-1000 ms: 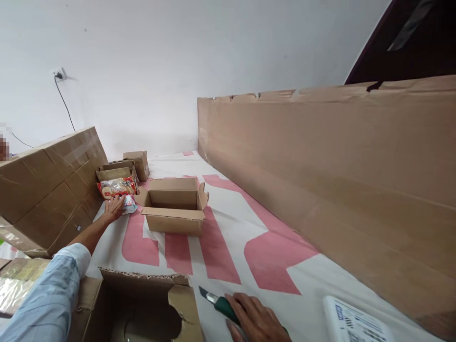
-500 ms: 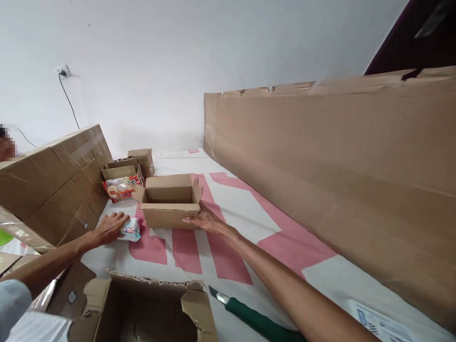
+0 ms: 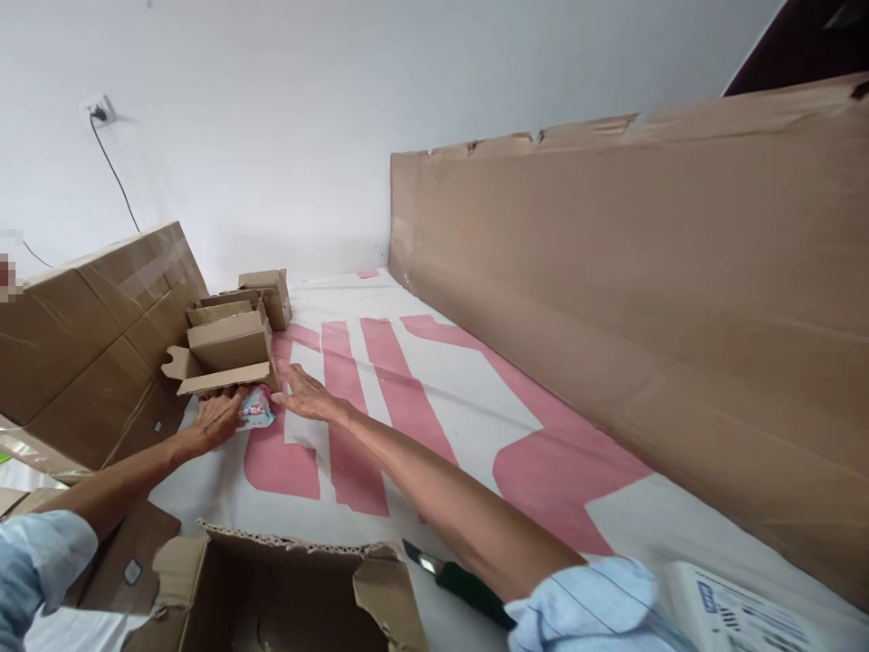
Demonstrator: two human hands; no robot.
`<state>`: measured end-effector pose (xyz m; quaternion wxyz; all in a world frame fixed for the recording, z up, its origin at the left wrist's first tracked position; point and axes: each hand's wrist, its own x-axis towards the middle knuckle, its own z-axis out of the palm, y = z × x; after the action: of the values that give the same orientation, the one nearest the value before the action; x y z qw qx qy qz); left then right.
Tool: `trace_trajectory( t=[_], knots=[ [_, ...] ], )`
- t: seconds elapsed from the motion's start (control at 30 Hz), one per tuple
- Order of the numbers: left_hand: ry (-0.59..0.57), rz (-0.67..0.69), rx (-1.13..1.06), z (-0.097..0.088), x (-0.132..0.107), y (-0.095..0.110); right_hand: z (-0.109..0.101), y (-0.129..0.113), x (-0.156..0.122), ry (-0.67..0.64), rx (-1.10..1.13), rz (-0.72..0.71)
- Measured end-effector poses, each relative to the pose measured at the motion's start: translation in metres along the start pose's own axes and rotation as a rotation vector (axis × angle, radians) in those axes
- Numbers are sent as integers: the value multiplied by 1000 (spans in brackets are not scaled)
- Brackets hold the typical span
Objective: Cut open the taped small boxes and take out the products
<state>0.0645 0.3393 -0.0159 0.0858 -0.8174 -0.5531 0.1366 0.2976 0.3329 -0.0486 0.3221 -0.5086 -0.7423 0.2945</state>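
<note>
The left hand (image 3: 218,419) lay palm down with its fingertips on the near end of a small pale-blue packet (image 3: 256,409); whether the fingers gripped it or only rested there, I could not tell. The right hand (image 3: 305,395) was released, fingers spread and holding nothing, its thumb close to the packet's other end — contact there was unclear. The packet sat between the two hands on a white cloth (image 3: 434,407) with pink shapes, in front of an open small carton (image 3: 227,355). Behind that carton stood more little boxes (image 3: 272,294), and to their left a big taped stack of cartons (image 3: 81,335). Nearer the wearer, a larger open box (image 3: 285,589) with ragged edges stood at the bottom of the view. A green-handled cutter (image 3: 468,587) lay beside it, its blade out and its handle partly hidden by the right sleeve (image 3: 584,602) — a white printed object (image 3: 740,611) was farther right. A tall cardboard panel (image 3: 611,272) ran along the right side.
</note>
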Motion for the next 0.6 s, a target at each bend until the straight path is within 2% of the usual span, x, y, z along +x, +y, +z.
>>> trace_trajectory(
  t=[0.13,0.3,0.43,0.6],
  knots=[
    [20,-39,-8,2,28,-12,-19,13,-34,-70,-16,99],
    [33,-45,-9,1,49,-18,-30,41,-72,-32,18,143],
    [32,-44,-13,-2,60,-21,-37,54,-82,22,38,118],
    [40,-35,-13,-3,69,-25,-49,47,-80,11,17,147]
  ],
)
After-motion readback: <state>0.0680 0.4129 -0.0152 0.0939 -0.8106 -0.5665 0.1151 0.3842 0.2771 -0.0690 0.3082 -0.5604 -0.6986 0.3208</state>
